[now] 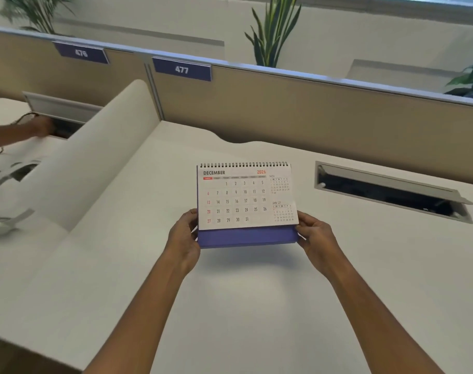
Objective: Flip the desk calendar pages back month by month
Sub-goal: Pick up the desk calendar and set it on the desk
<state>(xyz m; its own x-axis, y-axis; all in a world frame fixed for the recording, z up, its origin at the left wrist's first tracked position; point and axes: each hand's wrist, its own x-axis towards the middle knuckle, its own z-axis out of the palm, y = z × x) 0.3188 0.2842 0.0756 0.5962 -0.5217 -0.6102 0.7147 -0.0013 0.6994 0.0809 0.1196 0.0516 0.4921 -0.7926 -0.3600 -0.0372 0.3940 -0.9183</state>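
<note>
Currently the white desk point(257, 306) carries nothing between the person and the desk calendar point(246, 203), which is held just above its surface, long axis running left to right, December page facing the viewer, spiral binding point(243, 165) along the far top edge. Left hand point(185, 236) and right hand point(315, 236) each clasp one lower corner of the purple base point(246, 237), equally near. The page's free bottom edge lies between the hands, so a flip must travel up and away over the binding.
</note>
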